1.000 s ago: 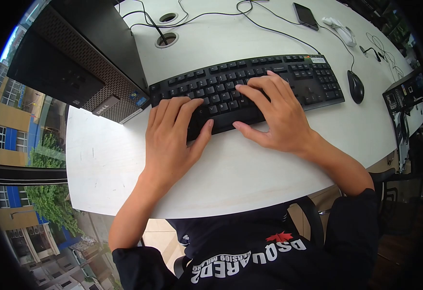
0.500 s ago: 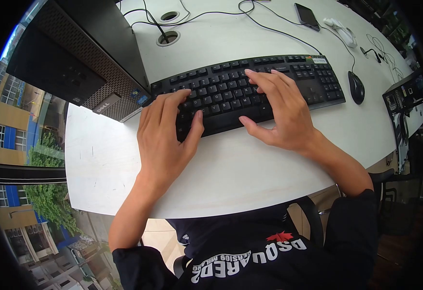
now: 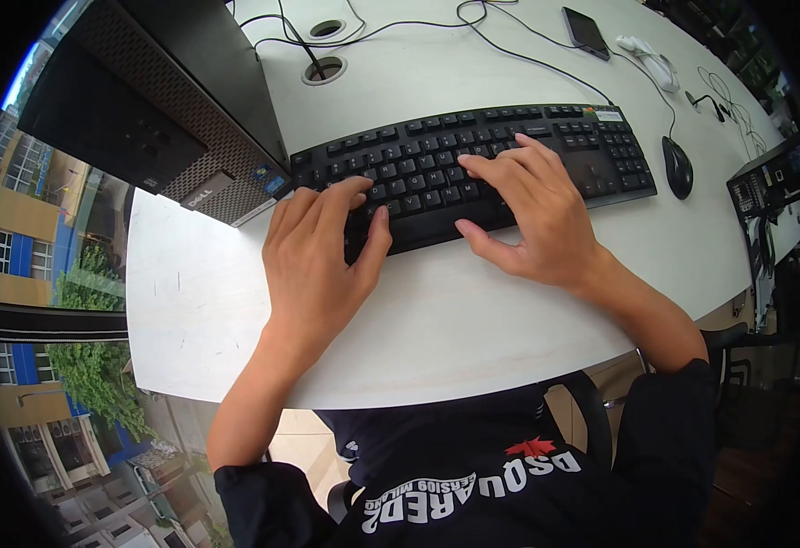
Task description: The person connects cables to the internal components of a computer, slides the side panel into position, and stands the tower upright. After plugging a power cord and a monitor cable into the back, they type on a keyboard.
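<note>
A black computer keyboard lies at a slant on the white table. Over its left end rests my left hand, fingers curved onto the keys and thumb apart beside the space bar. My right hand hovers over the middle and right letter keys, its fingers spread and the thumb reaching toward the space bar. Neither hand holds anything. Some left fingertips and the keys beneath both hands are hidden.
A black Dell computer tower stands left of the keyboard. To the right lies a black mouse. A phone, a white charger-like item and cables lie toward the back of the table. Cable holes open behind the keyboard.
My right index finger has come down and drawn back toward the middle keys. The left fingers have shifted slightly on the keys. The whole view has moved a little.
</note>
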Demonstrator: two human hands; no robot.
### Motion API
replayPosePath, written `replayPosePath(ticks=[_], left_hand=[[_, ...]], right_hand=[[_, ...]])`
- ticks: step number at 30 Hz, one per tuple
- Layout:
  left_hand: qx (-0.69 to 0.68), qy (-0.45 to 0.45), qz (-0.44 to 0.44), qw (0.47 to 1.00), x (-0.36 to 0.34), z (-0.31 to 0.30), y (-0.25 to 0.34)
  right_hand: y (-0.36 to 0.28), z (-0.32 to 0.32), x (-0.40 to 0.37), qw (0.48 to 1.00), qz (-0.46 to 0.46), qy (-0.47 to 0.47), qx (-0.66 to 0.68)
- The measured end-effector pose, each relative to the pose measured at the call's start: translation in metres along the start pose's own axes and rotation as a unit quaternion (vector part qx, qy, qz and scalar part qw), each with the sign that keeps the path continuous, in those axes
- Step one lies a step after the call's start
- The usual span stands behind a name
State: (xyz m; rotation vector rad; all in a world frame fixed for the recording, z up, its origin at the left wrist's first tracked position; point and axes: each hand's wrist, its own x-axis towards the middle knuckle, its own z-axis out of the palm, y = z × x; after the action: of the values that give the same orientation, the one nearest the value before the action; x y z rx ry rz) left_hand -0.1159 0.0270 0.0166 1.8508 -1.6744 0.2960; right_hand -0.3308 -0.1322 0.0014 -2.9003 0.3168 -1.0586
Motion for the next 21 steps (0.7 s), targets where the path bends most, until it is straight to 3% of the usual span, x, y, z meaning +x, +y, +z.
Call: replayPosePath(ticks=[2, 21], left_hand=[[-0.001, 0.012, 0.041, 0.999, 0.001, 0.005, -0.003], [-0.01, -0.009, 0.058, 0.998, -0.003, 0.013, 0.001]], right_hand=[[-0.004, 0.001, 0.001, 1.0, -0.001, -0.005, -0.015], [-0.015, 0.008, 0.001, 1.0, 0.021, -0.018, -0.006]])
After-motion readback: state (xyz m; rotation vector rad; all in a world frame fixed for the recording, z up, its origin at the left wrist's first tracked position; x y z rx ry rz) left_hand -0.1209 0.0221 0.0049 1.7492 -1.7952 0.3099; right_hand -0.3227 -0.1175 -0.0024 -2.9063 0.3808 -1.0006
